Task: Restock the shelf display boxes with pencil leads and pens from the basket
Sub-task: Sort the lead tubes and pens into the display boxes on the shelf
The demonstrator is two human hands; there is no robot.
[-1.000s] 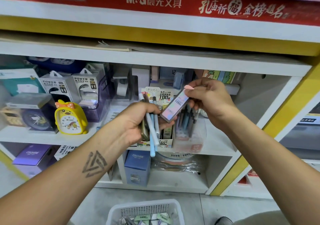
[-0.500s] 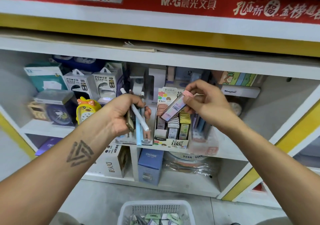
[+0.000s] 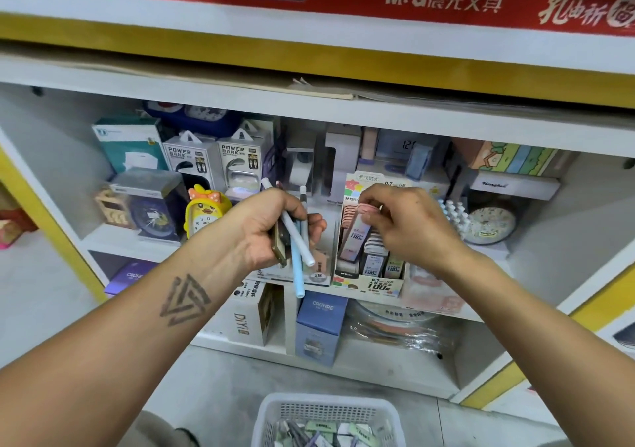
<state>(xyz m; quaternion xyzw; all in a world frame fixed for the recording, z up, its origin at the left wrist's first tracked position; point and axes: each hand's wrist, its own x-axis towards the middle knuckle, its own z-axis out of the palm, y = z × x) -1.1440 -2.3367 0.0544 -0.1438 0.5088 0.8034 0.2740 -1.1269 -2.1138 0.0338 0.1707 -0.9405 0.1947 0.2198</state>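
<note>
Flat lead case [image 3: 355, 237] in right hand [image 3: 409, 226], cardboard display box [image 3: 369, 280]

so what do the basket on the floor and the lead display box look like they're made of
Basket: looks like white moulded plastic, matte, with perforated mesh walls and a rounded rim.
Lead display box: probably printed cardboard, slightly glossy; its thin flat walls and folded edges carry colour graphics.

Two bare forearms, no sleeves, nested-triangle tattoo [image 3: 185, 300] in dark ink on the left forearm
</note>
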